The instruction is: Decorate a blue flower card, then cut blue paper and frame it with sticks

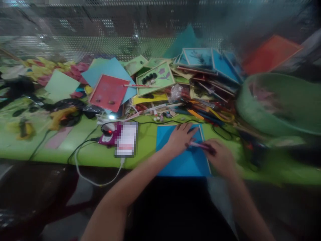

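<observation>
A blue sheet point(175, 165) lies at the front edge of the green-covered table, with a thin pale strip point(202, 134) along its right side. Pressed on the sheet's upper part is my left hand point(181, 138), open, fingers spread. My right hand point(222, 157), at the sheet's right edge, is closed round a slim pink-purple pen-like tool point(200, 145). The tool points left, its tip close to my left fingers; blur hides its exact kind and whether the tip touches anything.
Left of the sheet are a phone point(126, 139) on a white cable and a purple power adapter point(108, 138). A yellow glue gun point(62, 117) lies farther left. Framed coloured panels point(155, 78) pile up behind; a large green basin point(281, 117) stands right.
</observation>
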`<state>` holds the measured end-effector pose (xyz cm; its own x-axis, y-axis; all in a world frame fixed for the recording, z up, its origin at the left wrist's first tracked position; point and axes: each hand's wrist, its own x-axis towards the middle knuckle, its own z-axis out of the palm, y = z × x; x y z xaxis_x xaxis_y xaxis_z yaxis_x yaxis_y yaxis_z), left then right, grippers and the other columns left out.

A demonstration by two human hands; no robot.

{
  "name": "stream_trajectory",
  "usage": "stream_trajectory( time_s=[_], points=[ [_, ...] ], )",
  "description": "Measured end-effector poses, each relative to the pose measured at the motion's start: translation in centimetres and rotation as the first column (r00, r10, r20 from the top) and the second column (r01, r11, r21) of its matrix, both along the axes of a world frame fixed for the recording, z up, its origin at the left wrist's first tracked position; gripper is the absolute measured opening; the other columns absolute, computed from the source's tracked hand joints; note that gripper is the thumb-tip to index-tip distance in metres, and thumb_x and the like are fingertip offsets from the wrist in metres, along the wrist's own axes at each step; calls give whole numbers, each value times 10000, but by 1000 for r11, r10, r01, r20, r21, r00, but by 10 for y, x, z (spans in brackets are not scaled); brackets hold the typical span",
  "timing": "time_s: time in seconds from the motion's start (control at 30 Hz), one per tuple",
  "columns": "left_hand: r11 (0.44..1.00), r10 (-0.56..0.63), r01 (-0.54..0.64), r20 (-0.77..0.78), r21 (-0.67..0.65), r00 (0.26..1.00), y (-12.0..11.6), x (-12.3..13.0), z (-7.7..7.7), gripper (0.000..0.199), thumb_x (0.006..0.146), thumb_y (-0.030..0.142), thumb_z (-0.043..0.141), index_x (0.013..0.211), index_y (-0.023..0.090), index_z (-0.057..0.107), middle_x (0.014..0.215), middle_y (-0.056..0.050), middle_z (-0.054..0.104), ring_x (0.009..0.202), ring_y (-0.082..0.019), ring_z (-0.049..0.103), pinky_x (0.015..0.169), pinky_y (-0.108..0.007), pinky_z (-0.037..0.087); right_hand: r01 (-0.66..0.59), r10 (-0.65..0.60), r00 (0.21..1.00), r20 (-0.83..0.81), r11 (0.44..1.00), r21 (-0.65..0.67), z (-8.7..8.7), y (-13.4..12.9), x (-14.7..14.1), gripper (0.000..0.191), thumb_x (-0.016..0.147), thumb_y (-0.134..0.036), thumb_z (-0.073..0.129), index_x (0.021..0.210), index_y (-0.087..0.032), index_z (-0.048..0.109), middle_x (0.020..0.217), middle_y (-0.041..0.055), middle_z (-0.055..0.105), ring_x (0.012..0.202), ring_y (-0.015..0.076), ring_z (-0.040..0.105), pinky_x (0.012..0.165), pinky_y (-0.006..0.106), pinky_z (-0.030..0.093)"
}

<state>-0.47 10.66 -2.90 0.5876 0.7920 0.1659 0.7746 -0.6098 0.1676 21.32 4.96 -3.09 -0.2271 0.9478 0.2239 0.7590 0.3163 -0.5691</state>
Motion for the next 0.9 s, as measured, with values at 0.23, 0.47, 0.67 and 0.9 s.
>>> stream_trajectory(
  time_s=[0.23,0.47,0.67,0.9],
  points=[
    [1000,11,-11,-16,-9,1000,0,1,1,492,1101,400,432,1542,205,531,1609,-141,490,1478,-304,436,1198,-462,392,17,-17,1000,-18,1000,22,-4,0,0,193,918,-253,603,1051,-235,742,1051,103,722,975,275,683,871,415,547],
    [1000,6,-6,-9,-7,1000,0,1,1,491,1098,393,446,1540,194,529,1602,-144,496,1470,-311,445,1199,-470,391,13,-14,999,-50,1000,-14,-2,1,-1,204,900,-230,599,1042,-219,746,1046,110,724,950,269,686,859,412,550],
    [1000,3,-3,-7,-8,1000,0,1,0,494,1103,387,433,1558,212,514,1592,-141,507,1458,-313,456,1184,-467,401,13,-13,999,-34,1000,-24,0,-1,-1,216,900,-223,605,1062,-221,748,1065,104,720,965,265,687,863,396,547],
    [1000,3,-3,-8,16,1000,1,0,-3,492,1097,394,448,1550,218,526,1595,-145,503,1455,-323,464,1179,-474,401,-15,17,997,-76,1000,22,-3,0,3,178,944,-274,640,1082,-231,744,1046,90,720,956,254,692,845,386,553]
  ],
)
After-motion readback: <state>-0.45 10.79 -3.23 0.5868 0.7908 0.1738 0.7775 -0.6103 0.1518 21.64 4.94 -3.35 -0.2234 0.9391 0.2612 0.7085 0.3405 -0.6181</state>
